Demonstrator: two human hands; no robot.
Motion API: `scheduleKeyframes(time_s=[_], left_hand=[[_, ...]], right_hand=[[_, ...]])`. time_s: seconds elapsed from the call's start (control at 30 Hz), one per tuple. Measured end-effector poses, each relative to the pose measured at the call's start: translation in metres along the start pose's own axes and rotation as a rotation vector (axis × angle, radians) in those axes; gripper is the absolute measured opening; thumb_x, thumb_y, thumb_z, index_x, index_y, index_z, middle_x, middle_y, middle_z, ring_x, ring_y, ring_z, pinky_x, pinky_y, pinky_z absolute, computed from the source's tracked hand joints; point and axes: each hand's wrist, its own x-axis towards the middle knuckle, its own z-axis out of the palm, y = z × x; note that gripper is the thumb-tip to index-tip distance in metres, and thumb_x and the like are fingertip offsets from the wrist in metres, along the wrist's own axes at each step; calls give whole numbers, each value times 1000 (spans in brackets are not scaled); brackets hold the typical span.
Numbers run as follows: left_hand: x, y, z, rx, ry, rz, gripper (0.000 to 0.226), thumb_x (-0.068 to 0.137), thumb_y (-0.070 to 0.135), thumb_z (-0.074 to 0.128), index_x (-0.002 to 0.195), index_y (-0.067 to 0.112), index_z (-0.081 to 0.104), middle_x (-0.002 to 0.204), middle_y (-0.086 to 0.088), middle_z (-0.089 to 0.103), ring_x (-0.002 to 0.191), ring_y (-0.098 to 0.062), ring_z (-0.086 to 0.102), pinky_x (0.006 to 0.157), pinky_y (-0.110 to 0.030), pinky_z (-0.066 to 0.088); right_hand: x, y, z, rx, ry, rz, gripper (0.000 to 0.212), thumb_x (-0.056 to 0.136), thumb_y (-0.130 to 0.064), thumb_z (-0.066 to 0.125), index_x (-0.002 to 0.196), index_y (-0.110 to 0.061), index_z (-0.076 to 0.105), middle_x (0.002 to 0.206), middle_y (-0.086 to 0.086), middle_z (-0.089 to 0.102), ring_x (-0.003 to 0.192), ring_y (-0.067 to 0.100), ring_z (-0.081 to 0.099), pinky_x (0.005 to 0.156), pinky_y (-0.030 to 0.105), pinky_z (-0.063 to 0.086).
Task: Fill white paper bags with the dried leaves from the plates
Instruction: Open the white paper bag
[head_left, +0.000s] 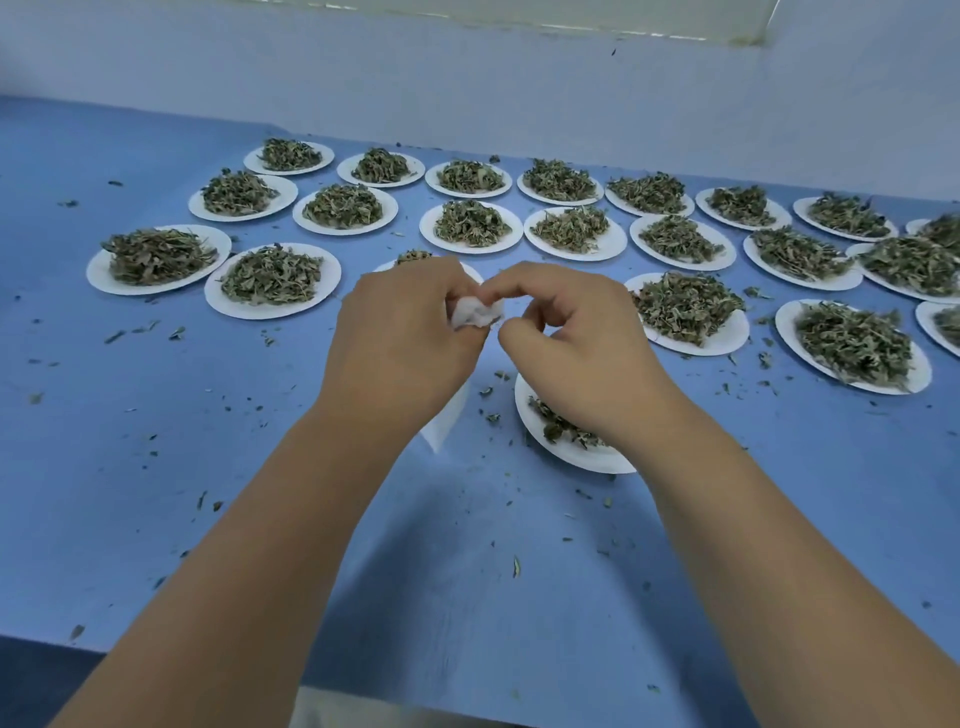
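A white paper bag (475, 313) is held up over the middle of the table, its crumpled top pinched between both hands. My left hand (400, 338) grips it from the left, and the bag's lower corner (441, 431) shows below that hand. My right hand (576, 338) pinches the bag's top from the right. Under my right wrist lies a white plate (576, 452) with a few dried leaves (558, 423) left on it. Several white plates heaped with dried green leaves (270, 275) fill the far half of the table.
The blue table (441, 561) is strewn with loose leaf crumbs. One plate (415, 258) is mostly hidden behind my left hand. A pale wall (467, 83) runs along the far edge. The table's near edge (208, 660) is at the bottom.
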Motion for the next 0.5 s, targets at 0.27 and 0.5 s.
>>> scheduleKeyframes(time_s=[0.27, 0.5], left_hand=[[9, 0, 12, -49, 2, -48, 24, 79, 29, 72, 77, 31, 48, 76, 13, 63, 78, -8, 59, 63, -35, 50], [9, 5, 17, -208, -236, -35, 65, 74, 42, 79, 125, 47, 39, 106, 18, 58, 86, 6, 56, 60, -11, 43]], right_hand=[[1, 15, -8, 9, 39, -4, 16, 91, -22, 71, 101, -34, 70, 93, -24, 68, 73, 6, 62, 62, 15, 41], [1, 19, -17, -28, 21, -50, 11, 97, -17, 64, 92, -26, 65, 76, -27, 65, 67, 9, 66, 59, 9, 41]])
